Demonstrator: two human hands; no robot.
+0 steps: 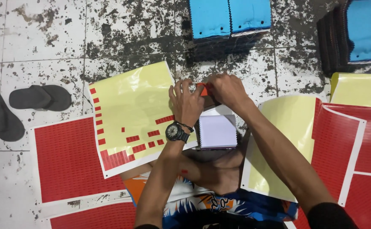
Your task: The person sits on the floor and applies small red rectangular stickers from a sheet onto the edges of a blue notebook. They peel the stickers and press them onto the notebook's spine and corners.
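Red sticker (203, 89) is pinched between left hand (186, 103) and right hand (227, 90) above the white fabric swatch (217, 131); application appears in hand, with careful alignment needed before pressing.

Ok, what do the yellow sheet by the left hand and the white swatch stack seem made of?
Yellow sheet: likely glossy sticker backing paper; it shines and carries leftover red labels. White swatch stack: probably fabric, matte, with zigzag-cut edges. Left hand rests beside both.

Worn tiled floor, stained dark

Pale floor tiles (33, 34) carry heavy black blotches, thickest toward the top middle; grout lines cross them, a pair of black sandals (20, 104) lies at left, and the light is even.
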